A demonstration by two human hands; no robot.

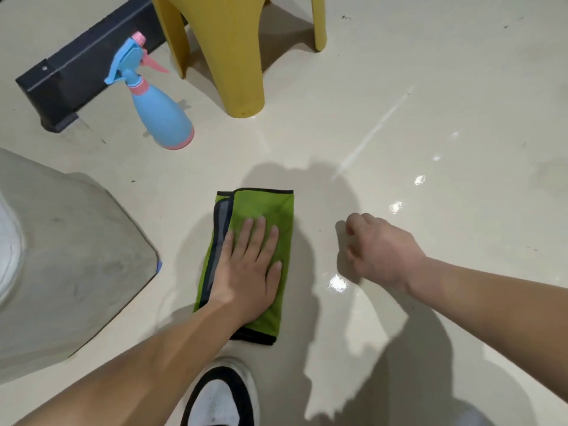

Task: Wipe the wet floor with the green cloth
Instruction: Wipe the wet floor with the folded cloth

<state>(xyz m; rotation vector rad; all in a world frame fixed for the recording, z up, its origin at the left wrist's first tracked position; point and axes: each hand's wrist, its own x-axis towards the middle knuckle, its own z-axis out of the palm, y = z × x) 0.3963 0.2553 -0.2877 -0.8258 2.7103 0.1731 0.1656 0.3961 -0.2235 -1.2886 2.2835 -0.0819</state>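
A glossy cream floor (399, 87) fills the view, with bright wet glints scattered across it to the right of the green cloth (261, 210). The cloth, folded into a long rectangle with a dark hem and a grey inner layer showing along its left edge, lies flat on the floor near the middle. The left hand (249, 272) presses down on it, palm flat and fingers spread and straight, covering the cloth's lower half. The right hand (378, 250) hangs just above the floor to the right of the cloth, apart from it, fingers loosely curled inward and holding nothing. A wet shine sits on the floor between the cloth and that hand. Beyond the cloth, to its upper left, a blue and pink spray bottle (156, 109) stands upright, and directly beyond it rise the legs of a yellow stool (233, 56). Below the cloth, a black and white shoe (221, 398) points toward it.
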